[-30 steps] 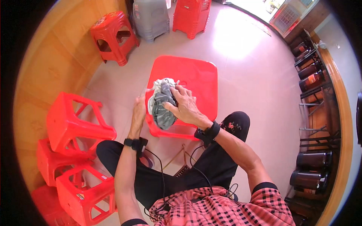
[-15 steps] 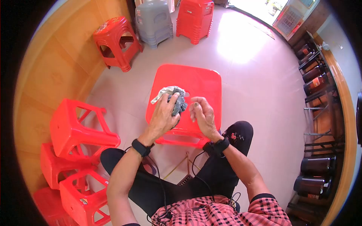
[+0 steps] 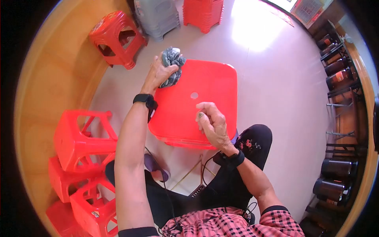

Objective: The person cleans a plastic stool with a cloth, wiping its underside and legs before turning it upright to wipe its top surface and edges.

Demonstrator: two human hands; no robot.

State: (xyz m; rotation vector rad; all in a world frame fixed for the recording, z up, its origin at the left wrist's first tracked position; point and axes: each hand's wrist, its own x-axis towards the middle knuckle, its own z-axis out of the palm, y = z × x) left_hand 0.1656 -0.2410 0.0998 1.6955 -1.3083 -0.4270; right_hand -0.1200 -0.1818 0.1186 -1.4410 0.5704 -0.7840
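A red plastic stool (image 3: 213,83) with a small round hole in its seat stands between my knees. My left hand (image 3: 160,72) is closed round a crumpled grey-green and white rag (image 3: 172,61), at the far left corner of the seat. Part of the rag hangs over the seat's left edge. Over the right front part of the seat is my right hand (image 3: 213,124), loosely curled, thumb and forefinger apart, with nothing seen in it. Whether it touches the seat I cannot tell.
Several red stools (image 3: 79,134) lie tipped and piled at the left. By the wooden wall stands another red stool (image 3: 118,41), near a grey stool stack (image 3: 158,17) and a red stool stack (image 3: 203,14). Dark brown jars (image 3: 339,168) line the right side.
My left hand has carried the rag from mid-seat outward to the far left corner. My right hand stays nearly in place. The view has shifted slightly.
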